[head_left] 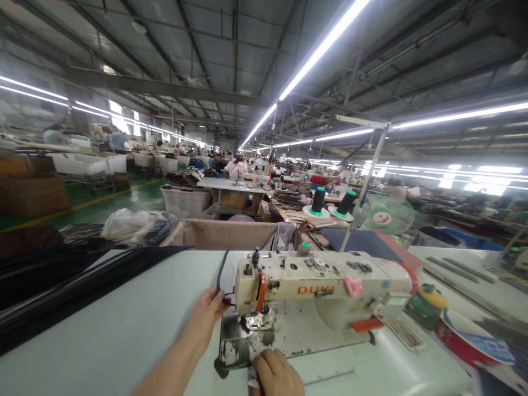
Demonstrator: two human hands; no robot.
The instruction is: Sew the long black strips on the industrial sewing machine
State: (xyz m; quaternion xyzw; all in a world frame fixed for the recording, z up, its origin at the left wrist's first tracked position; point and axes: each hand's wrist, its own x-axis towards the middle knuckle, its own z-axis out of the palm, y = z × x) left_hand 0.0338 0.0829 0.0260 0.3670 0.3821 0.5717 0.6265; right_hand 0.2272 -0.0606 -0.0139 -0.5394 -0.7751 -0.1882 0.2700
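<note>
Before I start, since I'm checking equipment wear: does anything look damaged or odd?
Yes: on the sewing machine, the pale bed has dark patches toward its left end, beyond the right hand. They look like wear or staining; I can't tell which.

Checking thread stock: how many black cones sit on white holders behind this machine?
2: the left black cone and the right black cone beside it, both left of the green fan. Others may be hidden.

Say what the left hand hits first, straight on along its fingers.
The left hand, past the dark strip it pinches, would probably meet the left end of the sewing machine; depth is unclear.
</note>
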